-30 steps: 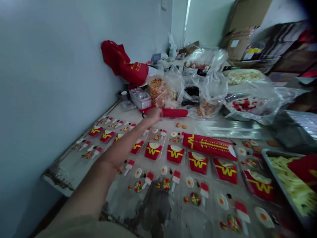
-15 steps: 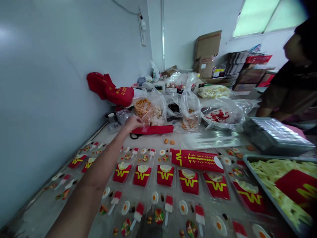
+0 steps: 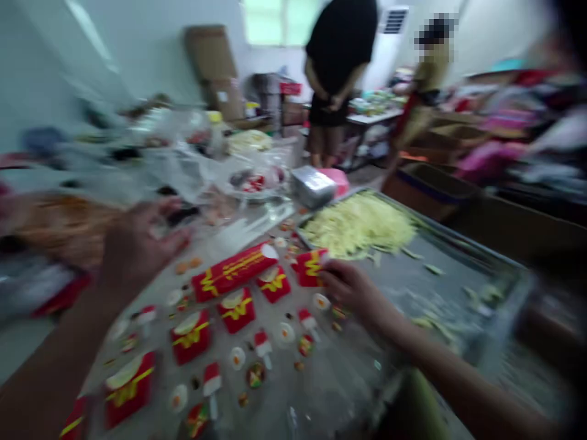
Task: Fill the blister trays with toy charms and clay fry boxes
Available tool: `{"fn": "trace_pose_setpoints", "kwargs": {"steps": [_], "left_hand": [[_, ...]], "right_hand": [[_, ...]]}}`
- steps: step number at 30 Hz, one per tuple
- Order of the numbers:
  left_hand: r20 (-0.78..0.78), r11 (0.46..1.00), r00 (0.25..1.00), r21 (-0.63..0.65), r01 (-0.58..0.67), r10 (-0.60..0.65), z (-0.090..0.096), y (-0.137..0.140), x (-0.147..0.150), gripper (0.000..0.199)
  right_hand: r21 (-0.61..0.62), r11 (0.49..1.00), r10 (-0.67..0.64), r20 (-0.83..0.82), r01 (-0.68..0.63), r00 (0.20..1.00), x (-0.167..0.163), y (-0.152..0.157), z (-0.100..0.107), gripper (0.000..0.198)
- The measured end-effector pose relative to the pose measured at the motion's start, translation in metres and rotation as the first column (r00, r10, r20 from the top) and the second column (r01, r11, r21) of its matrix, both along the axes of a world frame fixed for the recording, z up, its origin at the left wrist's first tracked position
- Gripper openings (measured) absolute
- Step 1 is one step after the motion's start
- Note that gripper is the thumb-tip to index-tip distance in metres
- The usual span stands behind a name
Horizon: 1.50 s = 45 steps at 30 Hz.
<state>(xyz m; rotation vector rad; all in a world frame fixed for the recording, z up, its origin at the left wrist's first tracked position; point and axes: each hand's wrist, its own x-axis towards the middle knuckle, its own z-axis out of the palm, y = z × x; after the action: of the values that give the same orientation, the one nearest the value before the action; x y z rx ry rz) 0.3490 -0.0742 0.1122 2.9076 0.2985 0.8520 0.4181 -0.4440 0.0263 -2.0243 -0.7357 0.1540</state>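
A pale tabletop [image 3: 160, 280] carries rows of red packets [image 3: 190, 337] and small food-shaped pieces [image 3: 255, 374]. Above it the left hand [image 3: 140, 244] hovers, thumb and fingers apart; the right hand [image 3: 346, 284] pinches a red card sleeve [image 3: 308, 269] just beside the metal tray [image 3: 440, 294]. Beyond are blurred plastic bags [image 3: 160, 171], a person in black [image 3: 339, 61] and a bright window [image 3: 259, 24]

The right hand [image 3: 346, 282] over there pinches a red packet [image 3: 310, 267] beside a tray [image 3: 394, 276] heaped with pale strips [image 3: 362, 221]. The left hand [image 3: 144, 235] hangs loose-fingered near orange pieces [image 3: 189, 265]; someone in black [image 3: 343, 46] stands beyond.
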Motion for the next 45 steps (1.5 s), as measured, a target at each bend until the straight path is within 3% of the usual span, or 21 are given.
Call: {"fn": "trace_pose_setpoints", "kwargs": {"steps": [1, 3, 6, 10, 13, 15, 16, 18, 20, 22, 23, 24, 26, 28, 30, 32, 35, 38, 41, 43, 45], "left_hand": [[-0.026, 0.978, 0.978, -0.02, 0.206, -0.206, -0.018, -0.042, 0.002, 0.079], [-0.123, 0.903, 0.895, -0.079, 0.423, -0.43, -0.052, -0.124, 0.002, 0.102], [-0.189, 0.833, 0.816, -0.224, 0.507, -0.547, -0.09, -0.215, -0.001, 0.068], [-0.179, 0.79, 0.789, -0.333, 0.514, -0.588, -0.115, -0.263, 0.001, 0.067], [-0.25, 0.741, 0.721, -0.433, 0.514, -0.646, -0.117, -0.276, 0.007, 0.061], [-0.298, 0.744, 0.711, -0.478, 0.467, -0.637, -0.111, -0.281, 0.016, 0.057], [-0.319, 0.76, 0.724, -0.494, 0.424, -0.611, -0.106, -0.283, 0.022, 0.058], [-0.353, 0.793, 0.761, -0.511, 0.331, -0.545, -0.095, -0.286, 0.035, 0.064], [-0.377, 0.811, 0.774, -0.512, 0.284, -0.509, -0.085, -0.291, 0.047, 0.069], [-0.36, 0.818, 0.785, -0.492, 0.298, -0.503, -0.079, -0.297, 0.055, 0.074], [-0.342, 0.821, 0.795, -0.478, 0.312, -0.501, -0.079, -0.299, 0.059, 0.076], [-0.325, 0.825, 0.804, -0.463, 0.323, -0.497, -0.079, -0.301, 0.062, 0.078], [-0.311, 0.838, 0.821, -0.441, 0.322, -0.479, -0.08, -0.303, 0.068, 0.078], [-0.337, 0.859, 0.832, -0.428, 0.281, -0.441, -0.082, -0.305, 0.074, 0.076], [-0.357, 0.872, 0.838, -0.421, 0.249, -0.412, -0.081, -0.309, 0.081, 0.077], [-0.337, 0.866, 0.838, -0.415, 0.278, -0.43, -0.078, -0.317, 0.086, 0.081], [-0.29, 0.832, 0.808, -0.399, 0.385, -0.512, -0.074, -0.329, 0.089, 0.085], [-0.313, 0.828, 0.781, -0.361, 0.429, -0.541, -0.077, -0.329, 0.087, 0.084], [-0.36, 0.86, 0.79, -0.331, 0.389, -0.496, -0.082, -0.317, 0.086, 0.081], [-0.378, 0.893, 0.822, -0.323, 0.314, -0.426, -0.083, -0.31, 0.086, 0.081], [-0.373, 0.909, 0.849, -0.328, 0.256, -0.374, -0.081, -0.31, 0.086, 0.081]], "right_hand": [[-0.01, 0.999, 0.032, 0.012, -0.032, 0.999, -0.004, 0.005, 0.0, 0.016], [-0.092, 0.996, 0.011, 0.102, -0.001, 0.995, -0.012, 0.011, -0.001, 0.01], [-0.181, 0.983, 0.036, 0.163, -0.006, 0.986, -0.033, -0.002, 0.001, 0.011], [-0.184, 0.981, 0.083, 0.148, -0.055, 0.986, -0.054, -0.051, -0.003, 0.011], [-0.165, 0.965, 0.216, 0.07, -0.202, 0.974, -0.036, -0.092, -0.005, 0.012], [-0.159, 0.959, 0.242, 0.021, -0.236, 0.97, 0.001, -0.118, -0.004, 0.019], [-0.172, 0.967, 0.194, 0.019, -0.188, 0.981, 0.026, -0.13, -0.003, 0.025], [-0.262, 0.963, -0.026, 0.145, 0.064, 0.989, 0.081, -0.151, -0.002, 0.026], [-0.414, 0.852, -0.186, 0.333, 0.321, 0.924, 0.131, -0.168, -0.006, 0.026], [-0.554, 0.736, -0.164, 0.412, 0.389, 0.896, 0.163, -0.184, -0.015, 0.049], [-0.604, 0.709, -0.11, 0.415, 0.365, 0.903, 0.171, -0.193, -0.019, 0.055], [-0.636, 0.709, -0.045, 0.388, 0.303, 0.921, 0.176, -0.203, -0.023, 0.056], [-0.612, 0.769, 0.009, 0.296, 0.183, 0.955, 0.176, -0.227, -0.028, 0.05], [-0.494, 0.843, -0.097, 0.244, 0.21, 0.965, 0.169, -0.25, -0.032, 0.051], [-0.4, 0.877, -0.186, 0.23, 0.267, 0.955, 0.157, -0.262, -0.035, 0.05], [-0.402, 0.907, -0.044, 0.199, 0.123, 0.979, 0.145, -0.26, -0.039, 0.043], [-0.445, 0.884, 0.243, 0.181, -0.141, 0.953, 0.137, -0.25, -0.042, 0.027], [-0.427, 0.9, 0.201, 0.227, -0.088, 0.953, 0.148, -0.253, -0.034, 0.024], [-0.342, 0.935, 0.173, 0.195, -0.099, 0.965, 0.153, -0.259, -0.026, 0.033], [-0.303, 0.942, 0.212, 0.194, -0.148, 0.958, 0.142, -0.25, -0.027, 0.035], [-0.332, 0.91, 0.324, 0.195, -0.248, 0.926, 0.124, -0.233, -0.033, 0.037]]}}
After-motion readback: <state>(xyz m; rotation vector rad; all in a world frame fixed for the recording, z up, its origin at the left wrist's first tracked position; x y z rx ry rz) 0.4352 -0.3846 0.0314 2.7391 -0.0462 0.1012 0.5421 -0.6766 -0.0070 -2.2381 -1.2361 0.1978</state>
